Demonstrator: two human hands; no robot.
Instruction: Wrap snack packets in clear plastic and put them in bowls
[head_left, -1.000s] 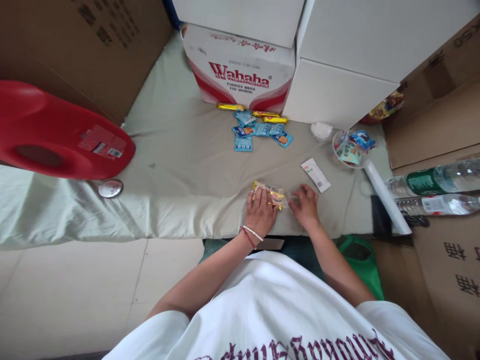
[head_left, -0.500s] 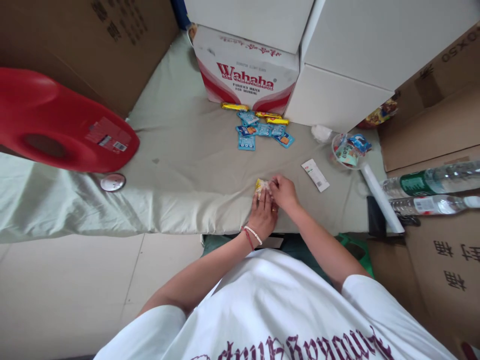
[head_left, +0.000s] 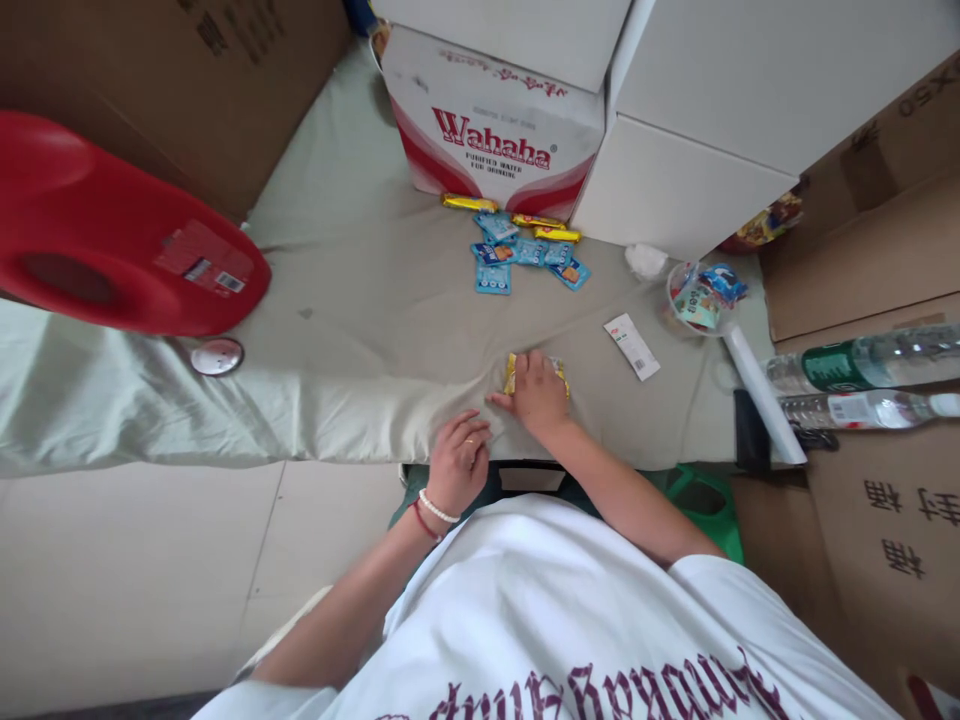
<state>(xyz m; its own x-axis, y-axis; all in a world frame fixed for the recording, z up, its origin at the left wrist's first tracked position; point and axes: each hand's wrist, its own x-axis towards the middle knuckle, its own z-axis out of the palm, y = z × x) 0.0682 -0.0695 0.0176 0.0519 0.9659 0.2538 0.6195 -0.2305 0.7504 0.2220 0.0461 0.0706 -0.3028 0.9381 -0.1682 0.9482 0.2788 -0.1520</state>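
Observation:
My right hand (head_left: 538,398) lies over a small crinkled yellow packet (head_left: 511,374) on the cloth, its fingers curled down onto it and the thumb out to the left. Most of the packet is hidden under the hand. At the table's front edge, my left hand (head_left: 457,462) is apart from the packet, holding nothing, its fingers loosely bent and a little apart. Farther back lie several blue snack packets (head_left: 493,278) and yellow wrapped bars (head_left: 469,203). A white sachet (head_left: 631,346) rests to the right of my right hand.
A red jug (head_left: 135,240) and a round lid (head_left: 217,357) stand at left. Behind are a Wahaha carton (head_left: 495,120) and white boxes (head_left: 690,190). To the right are a clear cup of packets (head_left: 697,305), a white roll (head_left: 765,395) and plastic bottles (head_left: 892,352).
My left hand has come off the packet and moved left and back toward my body. My right hand has shifted left and now covers the packet.

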